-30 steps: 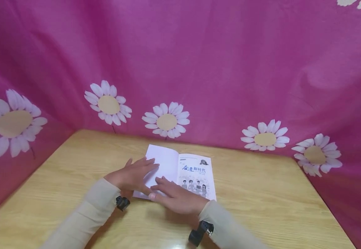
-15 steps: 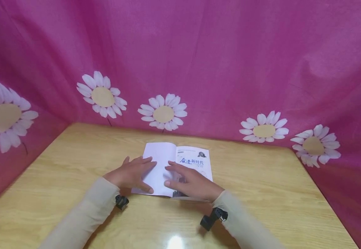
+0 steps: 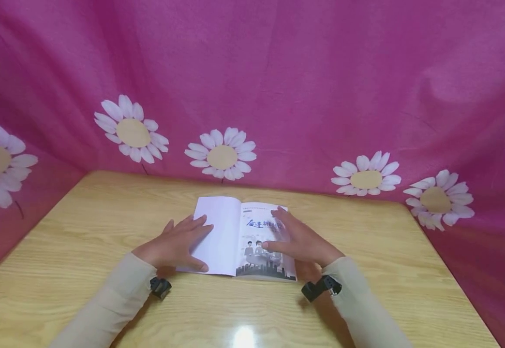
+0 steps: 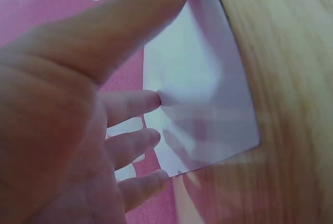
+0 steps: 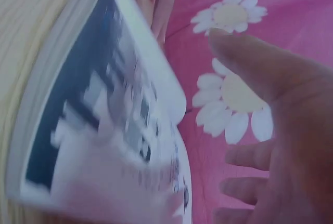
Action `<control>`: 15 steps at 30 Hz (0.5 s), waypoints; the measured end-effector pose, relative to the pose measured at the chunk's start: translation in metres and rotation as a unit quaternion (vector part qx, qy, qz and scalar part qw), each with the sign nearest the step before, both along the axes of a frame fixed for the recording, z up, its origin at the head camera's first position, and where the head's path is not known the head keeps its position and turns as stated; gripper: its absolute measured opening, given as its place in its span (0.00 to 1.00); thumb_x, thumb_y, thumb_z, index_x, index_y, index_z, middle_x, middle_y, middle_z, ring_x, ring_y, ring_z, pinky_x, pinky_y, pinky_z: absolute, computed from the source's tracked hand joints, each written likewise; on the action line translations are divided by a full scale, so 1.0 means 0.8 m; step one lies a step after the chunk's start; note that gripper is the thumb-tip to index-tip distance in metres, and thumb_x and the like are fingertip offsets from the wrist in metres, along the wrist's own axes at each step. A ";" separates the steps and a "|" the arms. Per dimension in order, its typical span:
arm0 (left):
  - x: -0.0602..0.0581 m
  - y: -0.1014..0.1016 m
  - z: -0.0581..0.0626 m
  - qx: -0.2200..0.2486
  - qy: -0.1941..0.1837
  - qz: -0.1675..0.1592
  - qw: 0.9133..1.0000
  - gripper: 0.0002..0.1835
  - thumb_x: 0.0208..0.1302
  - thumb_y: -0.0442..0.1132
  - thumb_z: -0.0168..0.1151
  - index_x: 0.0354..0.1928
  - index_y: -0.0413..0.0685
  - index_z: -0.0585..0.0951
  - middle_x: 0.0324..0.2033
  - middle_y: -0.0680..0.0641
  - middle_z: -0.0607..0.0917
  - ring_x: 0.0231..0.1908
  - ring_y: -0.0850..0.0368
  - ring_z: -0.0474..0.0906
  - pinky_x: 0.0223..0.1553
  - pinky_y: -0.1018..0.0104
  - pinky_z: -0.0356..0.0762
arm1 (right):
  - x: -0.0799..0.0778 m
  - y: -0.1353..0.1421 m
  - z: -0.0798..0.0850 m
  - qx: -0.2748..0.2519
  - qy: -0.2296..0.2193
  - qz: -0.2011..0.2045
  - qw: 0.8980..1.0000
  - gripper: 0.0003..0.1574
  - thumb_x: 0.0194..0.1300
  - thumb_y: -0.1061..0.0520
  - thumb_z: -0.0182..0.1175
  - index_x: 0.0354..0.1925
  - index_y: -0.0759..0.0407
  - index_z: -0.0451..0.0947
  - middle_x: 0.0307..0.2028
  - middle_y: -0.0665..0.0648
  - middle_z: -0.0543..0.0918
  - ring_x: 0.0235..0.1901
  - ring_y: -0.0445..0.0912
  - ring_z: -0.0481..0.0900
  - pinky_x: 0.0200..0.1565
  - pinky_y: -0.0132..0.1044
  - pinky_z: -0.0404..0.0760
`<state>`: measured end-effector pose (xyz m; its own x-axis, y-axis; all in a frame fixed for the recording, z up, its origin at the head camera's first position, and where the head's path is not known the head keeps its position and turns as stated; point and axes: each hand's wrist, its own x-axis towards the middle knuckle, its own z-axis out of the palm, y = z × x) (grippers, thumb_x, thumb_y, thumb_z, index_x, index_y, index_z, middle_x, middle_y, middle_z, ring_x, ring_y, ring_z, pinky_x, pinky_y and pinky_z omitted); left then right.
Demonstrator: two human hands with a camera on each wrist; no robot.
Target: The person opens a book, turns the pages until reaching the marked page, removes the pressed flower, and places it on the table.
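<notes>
An open book lies on the wooden table. Its left page is blank white, while the right page carries blue lettering and grey drawn figures. At the left page's outer edge my left hand spreads its fingers, with fingertips and thumb on or just over the paper. My right hand hovers over the right page's outer side, fingers extended, hiding part of the print. In the right wrist view, the thick page stack shows, and the right fingers appear apart from the paper.
The pale wooden table extends on both sides of the book. A pink curtain with large white daisies stands along the back and sides. Black wrist straps with cameras sit at both sleeves.
My right hand has moved rightward from the left page near the fold to the right page's outer side, uncovering the blank page. The left hand stays at the left page.
</notes>
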<state>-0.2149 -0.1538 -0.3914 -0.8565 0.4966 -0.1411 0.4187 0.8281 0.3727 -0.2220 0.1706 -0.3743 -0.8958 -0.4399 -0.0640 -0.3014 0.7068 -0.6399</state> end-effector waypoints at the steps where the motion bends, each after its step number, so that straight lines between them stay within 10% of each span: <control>1: 0.001 0.000 0.000 0.002 -0.003 -0.001 1.000 0.53 0.47 0.60 0.73 0.73 0.51 0.60 0.74 0.44 0.53 0.73 0.37 0.42 0.65 0.30 0.34 | -0.001 0.002 -0.002 0.002 0.002 0.002 1.000 0.64 0.53 0.29 0.65 0.75 0.54 0.49 0.76 0.58 0.46 0.73 0.56 0.45 0.68 0.60 0.51; 15: 0.005 0.007 -0.001 -0.006 -0.030 0.017 0.999 0.53 0.50 0.60 0.71 0.75 0.53 0.56 0.75 0.46 0.52 0.73 0.42 0.43 0.68 0.35 0.40 | -0.008 0.023 -0.016 0.031 -0.012 -0.001 0.999 0.72 0.44 0.29 0.71 0.76 0.47 0.44 0.76 0.61 0.38 0.74 0.59 0.40 0.65 0.67 0.51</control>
